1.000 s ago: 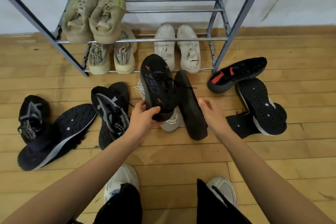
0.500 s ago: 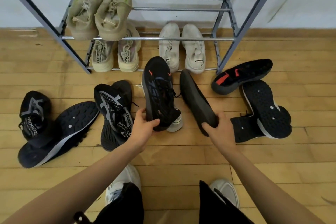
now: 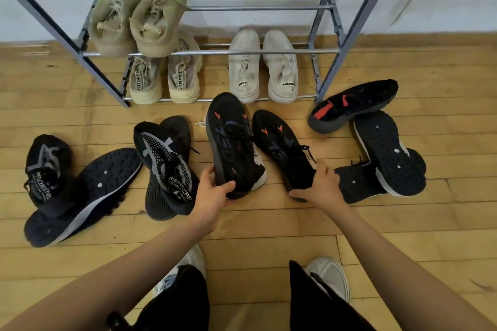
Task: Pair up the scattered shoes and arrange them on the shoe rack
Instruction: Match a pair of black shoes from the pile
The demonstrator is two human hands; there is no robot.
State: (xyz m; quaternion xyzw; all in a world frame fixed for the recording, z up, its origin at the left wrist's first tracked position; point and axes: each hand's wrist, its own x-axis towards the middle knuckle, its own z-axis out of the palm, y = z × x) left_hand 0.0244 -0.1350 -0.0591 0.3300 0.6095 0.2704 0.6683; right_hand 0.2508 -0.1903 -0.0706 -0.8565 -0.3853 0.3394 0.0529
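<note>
My left hand (image 3: 213, 193) grips the heel of a black shoe with orange marks (image 3: 231, 140), toe pointing at the rack. My right hand (image 3: 320, 188) holds the heel of its matching black shoe (image 3: 282, 145), now upright beside it. A white shoe (image 3: 259, 179) peeks out from under the left one. The grey metal shoe rack (image 3: 242, 52) stands against the wall. On it sit an olive pair (image 3: 137, 16) on the middle tier, a beige pair (image 3: 164, 80) and a white pair (image 3: 263, 67) on the bottom tier.
Black shoes lie scattered on the wooden floor: two at the far left (image 3: 48, 164) (image 3: 88, 193), a black-and-white patterned pair (image 3: 166, 166) left of centre, and several at the right (image 3: 352, 105) (image 3: 387, 153). My feet in white shoes (image 3: 328, 277) stand near the bottom.
My right hand took hold of the second black shoe, which lay on its side, and turned it upright next to the one in my left hand.
</note>
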